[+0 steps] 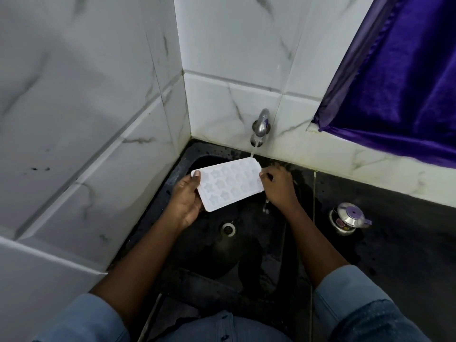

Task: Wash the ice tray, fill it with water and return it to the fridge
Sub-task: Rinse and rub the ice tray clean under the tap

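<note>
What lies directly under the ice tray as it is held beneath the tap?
Under the ice tray is the dark sink, its drain showing nearer the person. The basin directly beneath the tray is hidden.

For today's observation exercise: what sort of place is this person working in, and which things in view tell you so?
Probably a home kitchen's washing corner: a wall tap runs into a black sink, marble-look tiles line the walls, and a steel lidded pot sits on the dark counter.
</note>
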`<state>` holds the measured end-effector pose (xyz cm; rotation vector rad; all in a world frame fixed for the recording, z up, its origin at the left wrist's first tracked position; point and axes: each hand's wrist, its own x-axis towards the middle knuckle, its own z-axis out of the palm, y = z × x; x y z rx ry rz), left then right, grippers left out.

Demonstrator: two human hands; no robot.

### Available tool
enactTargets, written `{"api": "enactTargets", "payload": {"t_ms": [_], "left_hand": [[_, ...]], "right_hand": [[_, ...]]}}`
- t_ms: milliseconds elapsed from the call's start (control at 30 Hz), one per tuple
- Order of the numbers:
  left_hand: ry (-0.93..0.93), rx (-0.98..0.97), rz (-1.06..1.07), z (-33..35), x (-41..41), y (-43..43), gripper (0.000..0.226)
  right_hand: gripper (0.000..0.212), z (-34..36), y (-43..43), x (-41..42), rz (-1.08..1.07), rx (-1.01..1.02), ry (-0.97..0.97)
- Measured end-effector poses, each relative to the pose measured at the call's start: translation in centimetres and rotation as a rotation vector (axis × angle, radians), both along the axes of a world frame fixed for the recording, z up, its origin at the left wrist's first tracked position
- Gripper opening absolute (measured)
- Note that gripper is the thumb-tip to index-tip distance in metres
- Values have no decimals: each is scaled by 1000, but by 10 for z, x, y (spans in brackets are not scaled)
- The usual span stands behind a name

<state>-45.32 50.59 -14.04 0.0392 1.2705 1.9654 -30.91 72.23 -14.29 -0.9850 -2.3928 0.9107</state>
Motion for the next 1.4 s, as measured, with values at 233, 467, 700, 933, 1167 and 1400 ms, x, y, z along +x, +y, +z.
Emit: {"api": "enactTargets", "payload": {"t_ms": [233, 467, 700, 933, 1167, 1400], "left_hand": [[178, -27, -6, 4, 30, 11, 16], [175, -34, 12, 18, 53, 40, 19], [119, -25, -217, 17, 67, 68, 25], [314, -243, 0, -13, 42, 73, 21], [349, -440, 7, -31, -11, 82, 48], [247, -362, -209, -17, -20, 110, 36]], "right_hand": [[25, 18, -50, -10, 293, -652, -9], [72, 8, -58, 8, 475, -682, 44], [49, -1, -41, 29, 137, -676, 310], [55, -9, -9, 44, -118, -869, 388], [59, -17, 17, 62, -229, -1062, 556], [61, -28, 28, 66, -206, -1144, 585]]}}
